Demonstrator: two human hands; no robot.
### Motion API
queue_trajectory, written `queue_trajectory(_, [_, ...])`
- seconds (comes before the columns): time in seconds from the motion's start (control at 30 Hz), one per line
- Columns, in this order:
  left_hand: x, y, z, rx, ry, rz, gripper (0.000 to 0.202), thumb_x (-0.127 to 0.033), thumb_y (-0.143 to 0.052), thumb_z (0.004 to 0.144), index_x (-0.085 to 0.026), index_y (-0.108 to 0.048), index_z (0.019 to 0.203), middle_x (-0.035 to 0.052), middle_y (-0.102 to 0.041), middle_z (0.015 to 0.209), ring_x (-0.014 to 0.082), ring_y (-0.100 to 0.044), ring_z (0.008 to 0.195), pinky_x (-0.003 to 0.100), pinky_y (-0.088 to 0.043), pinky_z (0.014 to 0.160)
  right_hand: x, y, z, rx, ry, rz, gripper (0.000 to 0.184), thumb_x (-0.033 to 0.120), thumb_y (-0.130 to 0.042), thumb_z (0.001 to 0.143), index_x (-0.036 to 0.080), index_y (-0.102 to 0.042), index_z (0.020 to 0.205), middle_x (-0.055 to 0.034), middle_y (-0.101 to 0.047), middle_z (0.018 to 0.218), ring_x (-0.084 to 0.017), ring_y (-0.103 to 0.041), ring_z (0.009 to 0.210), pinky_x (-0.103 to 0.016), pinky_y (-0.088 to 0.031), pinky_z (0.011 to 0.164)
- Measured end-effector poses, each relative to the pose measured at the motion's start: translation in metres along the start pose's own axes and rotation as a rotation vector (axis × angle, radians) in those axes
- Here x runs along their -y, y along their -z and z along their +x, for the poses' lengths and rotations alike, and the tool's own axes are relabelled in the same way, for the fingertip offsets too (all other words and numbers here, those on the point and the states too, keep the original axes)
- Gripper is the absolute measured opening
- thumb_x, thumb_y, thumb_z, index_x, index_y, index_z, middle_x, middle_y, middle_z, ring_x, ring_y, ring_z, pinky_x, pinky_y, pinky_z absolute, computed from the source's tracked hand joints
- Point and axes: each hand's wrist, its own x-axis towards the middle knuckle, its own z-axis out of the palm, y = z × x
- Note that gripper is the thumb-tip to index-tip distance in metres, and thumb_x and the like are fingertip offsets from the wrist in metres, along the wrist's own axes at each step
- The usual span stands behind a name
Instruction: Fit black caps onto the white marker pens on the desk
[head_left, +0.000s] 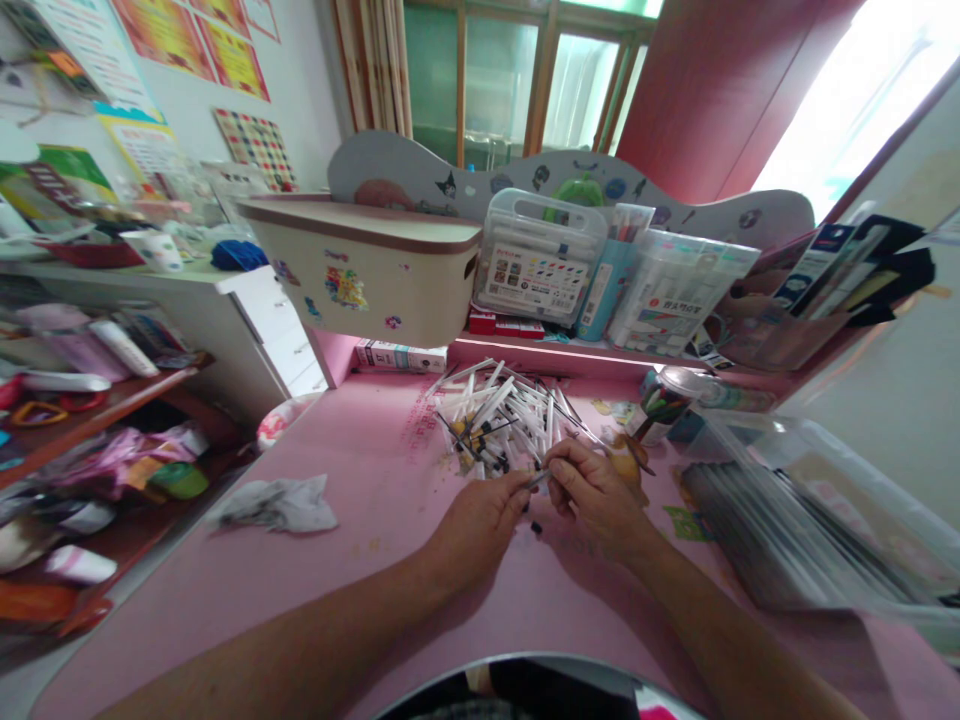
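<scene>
The pink table (360, 510) carries, at right, a clear bin (870, 475) where long dark rods (750, 530) lie side by side, probably to keep them together. A loose pile of slim white tubes (510, 410) sits just beyond the hands, likely for easy reach. At its near edge, left hand (480, 520) and right hand (596, 500) share a narrow fingertip grip on one thin piece (538, 480), apparently for fine control. A black bit (535, 527) lies nearby.
</scene>
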Motion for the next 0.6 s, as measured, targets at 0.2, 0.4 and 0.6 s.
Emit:
queue_trajectory(0.2, [0.002, 0.0, 0.0, -0.004, 0.017, 0.071, 0.035, -0.024, -0.04, 0.096, -0.02, -0.07, 0.112, 0.0078, -0.075, 0.104, 0.0229, -0.066, 0.093, 0.03, -0.045, 0.084, 0.0, -0.004, 0.001, 0.006, -0.005, 0.073, 0.025, 0.045, -0.055, 0.09, 0.021, -0.051, 0.081, 0.0066, -0.051, 0.055, -0.008, -0.045, 0.044, -0.02, -0.036, 0.042])
queue_trajectory(0.4, [0.001, 0.001, 0.002, 0.004, -0.001, 0.094, 0.031, -0.025, -0.042, 0.094, -0.021, -0.069, 0.109, 0.0068, -0.074, 0.105, 0.0226, -0.065, 0.094, 0.03, -0.044, 0.083, 0.008, -0.003, -0.001, 0.039, -0.063, 0.043, 0.026, 0.043, -0.061, 0.086, 0.021, -0.051, 0.079, 0.008, -0.051, 0.051, -0.008, -0.045, 0.039, -0.019, -0.036, 0.038])
queue_trajectory(0.6, [-0.002, 0.002, -0.001, 0.031, 0.038, 0.02, 0.023, -0.027, -0.044, 0.093, -0.02, -0.064, 0.1, 0.0033, -0.068, 0.086, 0.0193, -0.058, 0.079, 0.027, -0.041, 0.071, 0.026, 0.007, 0.003, 0.008, 0.017, 0.255, 0.029, 0.044, -0.071, 0.078, 0.02, -0.059, 0.088, 0.0063, -0.053, 0.054, -0.008, -0.046, 0.043, -0.019, -0.038, 0.039])
